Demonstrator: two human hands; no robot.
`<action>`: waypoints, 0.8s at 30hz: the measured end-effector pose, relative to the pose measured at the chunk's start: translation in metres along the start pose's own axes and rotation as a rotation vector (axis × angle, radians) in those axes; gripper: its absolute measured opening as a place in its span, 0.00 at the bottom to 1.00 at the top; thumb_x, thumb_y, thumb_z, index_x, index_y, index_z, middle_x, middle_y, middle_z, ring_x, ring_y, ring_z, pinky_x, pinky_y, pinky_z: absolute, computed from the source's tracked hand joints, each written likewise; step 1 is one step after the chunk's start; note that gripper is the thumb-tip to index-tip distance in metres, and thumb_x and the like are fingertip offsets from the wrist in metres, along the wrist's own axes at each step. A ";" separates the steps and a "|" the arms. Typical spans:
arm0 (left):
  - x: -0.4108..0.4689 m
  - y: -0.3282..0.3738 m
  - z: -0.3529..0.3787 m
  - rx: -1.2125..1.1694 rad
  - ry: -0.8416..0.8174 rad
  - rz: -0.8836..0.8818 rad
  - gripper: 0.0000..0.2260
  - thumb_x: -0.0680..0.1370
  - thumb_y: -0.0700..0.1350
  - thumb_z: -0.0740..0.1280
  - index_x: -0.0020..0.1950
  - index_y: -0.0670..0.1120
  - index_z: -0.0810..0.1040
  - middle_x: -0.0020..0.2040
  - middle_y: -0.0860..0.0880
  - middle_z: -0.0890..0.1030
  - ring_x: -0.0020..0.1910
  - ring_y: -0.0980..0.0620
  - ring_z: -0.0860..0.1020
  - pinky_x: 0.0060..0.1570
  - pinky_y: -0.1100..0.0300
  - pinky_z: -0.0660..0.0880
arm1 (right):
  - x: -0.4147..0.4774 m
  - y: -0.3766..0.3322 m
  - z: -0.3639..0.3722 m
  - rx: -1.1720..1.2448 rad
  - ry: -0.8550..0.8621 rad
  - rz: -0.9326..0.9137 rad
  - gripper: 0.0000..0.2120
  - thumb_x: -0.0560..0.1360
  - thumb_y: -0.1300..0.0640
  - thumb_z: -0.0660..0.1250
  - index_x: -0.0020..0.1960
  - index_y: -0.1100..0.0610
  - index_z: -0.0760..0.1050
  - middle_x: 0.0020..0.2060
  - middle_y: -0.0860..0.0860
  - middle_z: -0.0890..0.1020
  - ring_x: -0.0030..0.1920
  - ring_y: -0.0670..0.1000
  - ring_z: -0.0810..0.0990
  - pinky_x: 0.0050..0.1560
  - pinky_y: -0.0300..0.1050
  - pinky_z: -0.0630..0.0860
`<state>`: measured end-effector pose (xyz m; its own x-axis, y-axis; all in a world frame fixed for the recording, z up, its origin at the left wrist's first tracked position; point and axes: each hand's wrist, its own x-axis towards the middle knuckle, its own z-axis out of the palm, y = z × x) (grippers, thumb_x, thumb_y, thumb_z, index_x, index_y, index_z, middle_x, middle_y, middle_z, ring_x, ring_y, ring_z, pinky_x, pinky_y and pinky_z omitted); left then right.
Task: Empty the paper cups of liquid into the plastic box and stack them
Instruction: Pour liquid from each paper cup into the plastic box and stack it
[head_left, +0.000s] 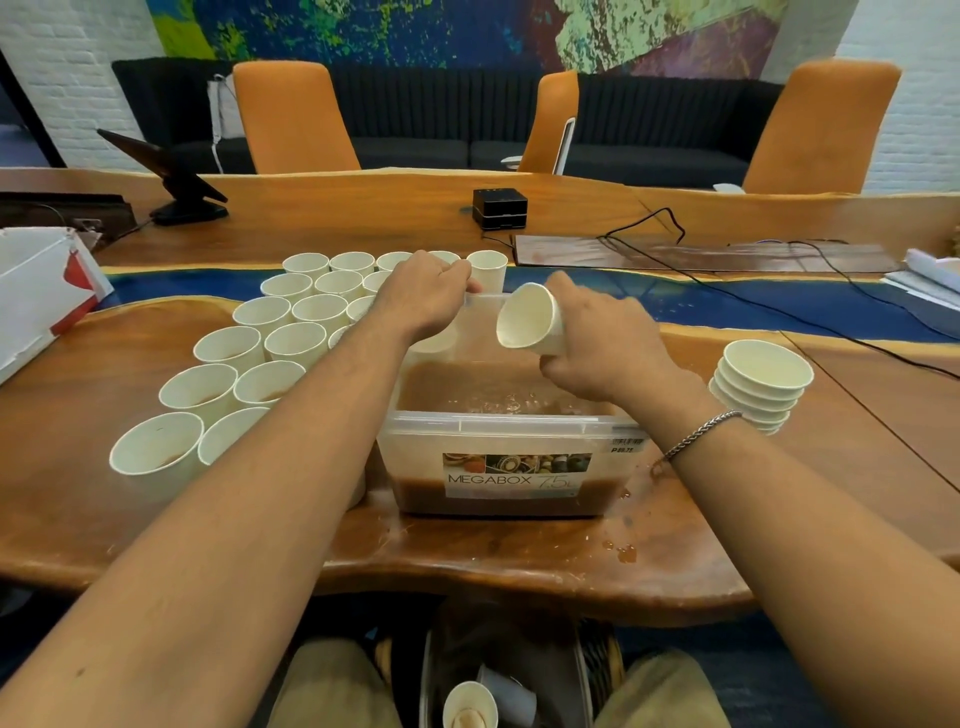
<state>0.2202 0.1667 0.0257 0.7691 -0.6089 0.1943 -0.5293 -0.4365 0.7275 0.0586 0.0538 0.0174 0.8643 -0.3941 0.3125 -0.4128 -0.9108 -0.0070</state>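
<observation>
The clear plastic box (415, 457), labelled MEGABOX, stands in front of me and holds brown liquid (483, 387). Over it my right hand (602, 345) grips a white paper cup (530, 319) tipped on its side, its mouth towards me and its inside looking empty. At the box's far left corner my left hand (423, 296) curls from above over another paper cup (435, 342), whose rim it hides. Several upright cups (228, 348) crowd the table to the left, some with brown liquid inside. A stack of empty cups (761, 382) stands to the right of the box.
Brown drops (623, 553) spot the wooden table (519, 582) near its front edge. A white and red carton (36, 296) lies far left. Behind are a black device (500, 208), cables (779, 306) and a tablet stand (179, 182). A bin (470, 701) with cups sits between my knees.
</observation>
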 end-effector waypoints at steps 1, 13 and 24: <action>-0.001 0.001 0.000 0.003 0.008 0.003 0.19 0.84 0.48 0.56 0.51 0.47 0.87 0.56 0.48 0.84 0.52 0.51 0.76 0.49 0.57 0.68 | 0.000 0.001 0.000 0.073 -0.041 0.051 0.30 0.71 0.46 0.75 0.66 0.50 0.63 0.59 0.51 0.79 0.59 0.56 0.78 0.53 0.53 0.74; -0.031 0.074 0.012 -0.403 -0.078 0.144 0.16 0.85 0.54 0.57 0.51 0.51 0.83 0.46 0.52 0.85 0.40 0.52 0.83 0.38 0.58 0.76 | -0.009 0.017 -0.051 0.489 0.228 0.271 0.38 0.65 0.28 0.71 0.66 0.50 0.71 0.59 0.48 0.79 0.57 0.50 0.76 0.52 0.52 0.77; -0.045 0.167 0.069 -0.438 -0.173 0.291 0.19 0.86 0.52 0.57 0.49 0.44 0.83 0.47 0.50 0.84 0.48 0.51 0.82 0.43 0.61 0.81 | -0.060 0.110 -0.109 0.585 0.240 0.359 0.37 0.69 0.42 0.77 0.71 0.48 0.64 0.66 0.49 0.75 0.58 0.49 0.74 0.52 0.45 0.76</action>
<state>0.0729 0.0756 0.0930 0.5241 -0.7790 0.3442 -0.4845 0.0596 0.8728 -0.0700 -0.0098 0.1019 0.5897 -0.7046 0.3947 -0.3798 -0.6732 -0.6345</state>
